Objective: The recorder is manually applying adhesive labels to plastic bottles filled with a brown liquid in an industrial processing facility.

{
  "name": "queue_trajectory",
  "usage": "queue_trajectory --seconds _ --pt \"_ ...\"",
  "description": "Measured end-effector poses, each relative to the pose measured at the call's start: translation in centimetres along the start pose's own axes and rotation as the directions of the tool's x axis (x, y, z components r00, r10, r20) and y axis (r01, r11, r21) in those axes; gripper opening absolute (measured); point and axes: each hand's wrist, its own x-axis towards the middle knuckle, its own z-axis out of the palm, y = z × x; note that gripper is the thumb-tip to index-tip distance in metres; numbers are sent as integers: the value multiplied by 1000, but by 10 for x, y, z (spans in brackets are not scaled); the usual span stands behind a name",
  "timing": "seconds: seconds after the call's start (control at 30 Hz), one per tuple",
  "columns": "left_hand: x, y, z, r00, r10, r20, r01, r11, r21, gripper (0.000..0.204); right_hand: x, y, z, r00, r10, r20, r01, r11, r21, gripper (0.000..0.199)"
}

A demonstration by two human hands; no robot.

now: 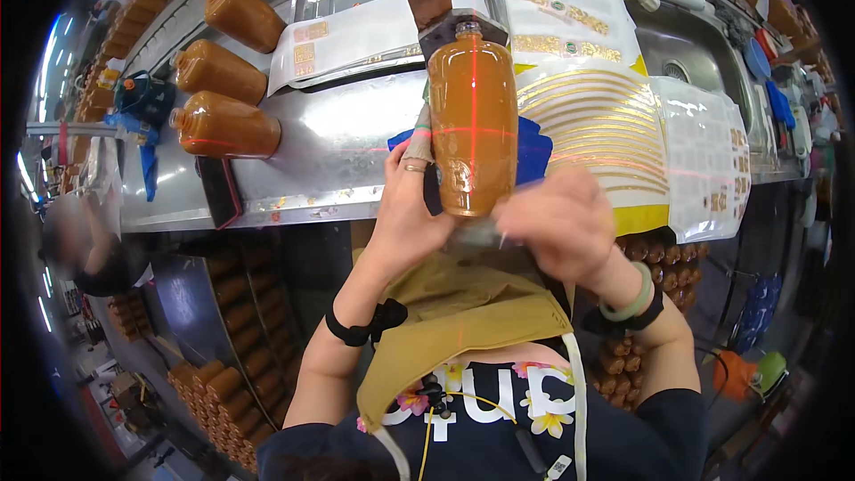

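Left grip (408, 218) against brown bottle (473, 116) (left side).

1 glossy amber-brown bottle (475, 138), broad at the shoulders and tapering towards its base, lies lengthwise mid-view, narrow neck pointing forward.

My R hand (565, 218) is blurry, thin pale bit (501, 239) near its fingertips too small to ID; L hand (407, 214) part-hidden behind amber btl (473, 125).
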Motion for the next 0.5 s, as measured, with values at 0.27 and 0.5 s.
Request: queue_trajectory --seconds 0.27,0.5 --pt "5 23 -7 992 52 -118 -49 998 30 92 -7 -2 -4 999 -42 -31 40 998 -50 27" --pt "6 33 -2 957 108 -270 -117 993 -18 95 -9 -14 -6 987 -85 135 105 982 -157 31"
